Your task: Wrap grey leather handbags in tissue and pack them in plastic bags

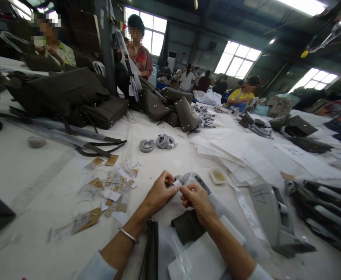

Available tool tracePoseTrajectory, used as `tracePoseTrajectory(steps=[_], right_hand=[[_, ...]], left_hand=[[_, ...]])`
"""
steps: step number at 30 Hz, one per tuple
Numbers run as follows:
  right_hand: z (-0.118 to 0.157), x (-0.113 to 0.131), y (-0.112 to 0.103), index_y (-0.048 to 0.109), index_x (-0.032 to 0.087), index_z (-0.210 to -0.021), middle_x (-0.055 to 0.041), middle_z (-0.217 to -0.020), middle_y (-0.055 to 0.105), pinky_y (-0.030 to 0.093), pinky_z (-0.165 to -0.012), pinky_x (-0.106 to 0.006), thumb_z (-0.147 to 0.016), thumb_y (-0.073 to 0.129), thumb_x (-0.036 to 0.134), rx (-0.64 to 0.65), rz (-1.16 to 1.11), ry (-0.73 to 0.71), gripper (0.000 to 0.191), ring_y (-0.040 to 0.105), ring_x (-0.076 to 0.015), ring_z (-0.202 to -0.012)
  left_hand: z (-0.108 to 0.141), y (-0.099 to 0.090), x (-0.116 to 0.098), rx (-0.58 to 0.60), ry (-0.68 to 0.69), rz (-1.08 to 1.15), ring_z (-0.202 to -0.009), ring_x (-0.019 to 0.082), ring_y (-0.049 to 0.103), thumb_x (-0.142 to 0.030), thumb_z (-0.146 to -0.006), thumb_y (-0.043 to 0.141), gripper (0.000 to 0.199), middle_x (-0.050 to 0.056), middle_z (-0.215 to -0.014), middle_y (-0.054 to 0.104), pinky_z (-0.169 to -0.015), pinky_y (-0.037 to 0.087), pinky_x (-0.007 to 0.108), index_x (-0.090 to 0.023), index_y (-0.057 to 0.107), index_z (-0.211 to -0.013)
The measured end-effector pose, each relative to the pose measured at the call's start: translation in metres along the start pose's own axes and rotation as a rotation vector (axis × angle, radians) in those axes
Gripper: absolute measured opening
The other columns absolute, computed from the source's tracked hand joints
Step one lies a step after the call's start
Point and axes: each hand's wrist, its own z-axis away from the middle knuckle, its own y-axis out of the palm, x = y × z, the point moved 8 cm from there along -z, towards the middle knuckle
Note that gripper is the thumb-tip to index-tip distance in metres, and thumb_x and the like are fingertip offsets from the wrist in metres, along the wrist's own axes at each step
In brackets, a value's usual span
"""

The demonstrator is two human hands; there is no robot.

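Observation:
Just ahead of me, my left hand (162,188) is closed, pinching a coiled strap (191,178) in clear wrapping by its near left side. A small white strip (176,184) lies across the coil there. My right hand (196,197) pinches the strip's right end between thumb and fingertips, close to the left fingertips. Under my wrists are a dark olive bag part (188,225), a clear plastic sheet (170,249) and a white sheet (201,258). Farther up the table rest grey coiled straps (147,146), bound in rings.
Paper tags with strings (112,190) are scattered at left. At right are a small dish (218,175), stacked white sheets (234,151), a grey dispenser-like tool (271,214) and wrapped dark straps (327,210). Dark bags (71,95) pile behind; people work beyond.

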Motion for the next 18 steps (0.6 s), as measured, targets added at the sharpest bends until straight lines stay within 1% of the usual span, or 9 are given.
tracePoseTrajectory(steps=[2, 4, 7, 9, 11, 13, 15, 17, 18], right_hand=[[0.0, 0.001, -0.001, 0.049, 0.02, -0.072, 0.0025, -0.055, 0.063, 0.043, -0.042, -0.022, -0.057, 0.079, 0.06, -0.018, -0.003, 0.005, 0.052, 0.056, -0.0116, -0.042], [-0.002, 0.005, -0.001, 0.047, 0.021, -0.074, 0.0039, -0.053, 0.062, 0.041, -0.042, -0.022, -0.062, 0.076, 0.06, -0.014, 0.062, -0.032, 0.05, 0.056, -0.0119, -0.041], [-0.007, 0.007, -0.008, 0.048, 0.022, -0.071, 0.006, -0.049, 0.058, 0.037, -0.04, -0.022, -0.068, 0.072, 0.057, -0.005, 0.328, -0.106, 0.043, 0.054, -0.0128, -0.041], [-0.007, 0.011, -0.018, 0.049, 0.023, -0.066, 0.0065, -0.048, 0.056, 0.038, -0.043, -0.023, -0.068, 0.075, 0.053, -0.048, 0.559, -0.204, 0.04, 0.054, -0.0131, -0.043], [0.001, 0.028, -0.029, 0.053, 0.023, -0.064, 0.0055, -0.051, 0.057, 0.04, -0.048, -0.025, -0.072, 0.074, 0.051, -0.158, 0.72, -0.379, 0.036, 0.055, -0.0137, -0.048], [0.016, 0.056, -0.03, 0.061, 0.023, -0.073, 0.0015, -0.063, 0.064, 0.046, -0.058, -0.028, -0.081, 0.069, 0.049, -0.222, 0.807, -0.64, 0.028, 0.06, -0.0166, -0.059], [0.032, 0.083, -0.012, 0.068, 0.023, -0.094, -0.0049, -0.09, 0.072, 0.049, -0.078, -0.034, -0.086, 0.066, 0.042, -0.151, 0.929, -0.926, 0.021, 0.065, -0.0217, -0.084], [0.04, 0.098, 0.015, 0.065, 0.027, -0.116, -0.0078, -0.119, 0.068, 0.043, -0.098, -0.042, -0.087, 0.066, 0.033, 0.02, 1.119, -1.132, 0.03, 0.059, -0.0259, -0.111], [0.038, 0.101, 0.028, 0.062, 0.029, -0.124, -0.0073, -0.127, 0.064, 0.039, -0.103, -0.045, -0.087, 0.066, 0.029, 0.107, 1.217, -1.18, 0.036, 0.055, -0.0266, -0.119]], left_hand=[[0.0, 0.002, 0.001, 0.03, -0.025, 0.077, -0.073, 0.014, 0.052, -0.023, -0.067, 0.067, 0.023, -0.002, -0.076, 0.054, -0.066, 0.038, 0.025, -0.02, 0.052, -0.085], [0.0, 0.004, 0.004, 0.066, -0.093, 0.191, -0.065, 0.012, 0.05, -0.026, -0.066, 0.068, 0.028, -0.004, -0.07, 0.052, -0.059, 0.036, 0.023, -0.02, 0.051, -0.086], [0.001, 0.007, 0.012, 0.109, -0.23, 0.389, -0.056, 0.01, 0.048, -0.032, -0.064, 0.07, 0.035, -0.006, -0.066, 0.052, -0.054, 0.034, 0.022, -0.02, 0.049, -0.088], [0.001, 0.007, 0.015, 0.126, -0.291, 0.472, -0.054, 0.009, 0.049, -0.034, -0.064, 0.07, 0.037, -0.005, -0.067, 0.055, -0.052, 0.034, 0.022, -0.02, 0.048, -0.089], [0.001, 0.006, 0.017, 0.136, -0.325, 0.503, -0.052, 0.009, 0.05, -0.036, -0.063, 0.07, 0.038, -0.004, -0.068, 0.058, -0.05, 0.034, 0.022, -0.019, 0.049, -0.09], [0.001, 0.005, 0.019, 0.139, -0.337, 0.511, -0.051, 0.009, 0.05, -0.036, -0.062, 0.071, 0.039, -0.003, -0.068, 0.058, -0.05, 0.034, 0.022, -0.019, 0.05, -0.09], [0.001, 0.007, 0.02, 0.155, -0.337, 0.524, -0.053, 0.01, 0.052, -0.036, -0.063, 0.072, 0.039, -0.003, -0.069, 0.059, -0.051, 0.036, 0.022, -0.019, 0.05, -0.091], [0.001, 0.008, 0.019, 0.169, -0.313, 0.531, -0.058, 0.012, 0.055, -0.034, -0.065, 0.071, 0.037, -0.002, -0.071, 0.06, -0.056, 0.039, 0.023, -0.018, 0.051, -0.091], [0.0, 0.008, 0.018, 0.169, -0.294, 0.523, -0.061, 0.012, 0.057, -0.034, -0.065, 0.07, 0.035, -0.002, -0.073, 0.06, -0.059, 0.041, 0.024, -0.018, 0.051, -0.09]])
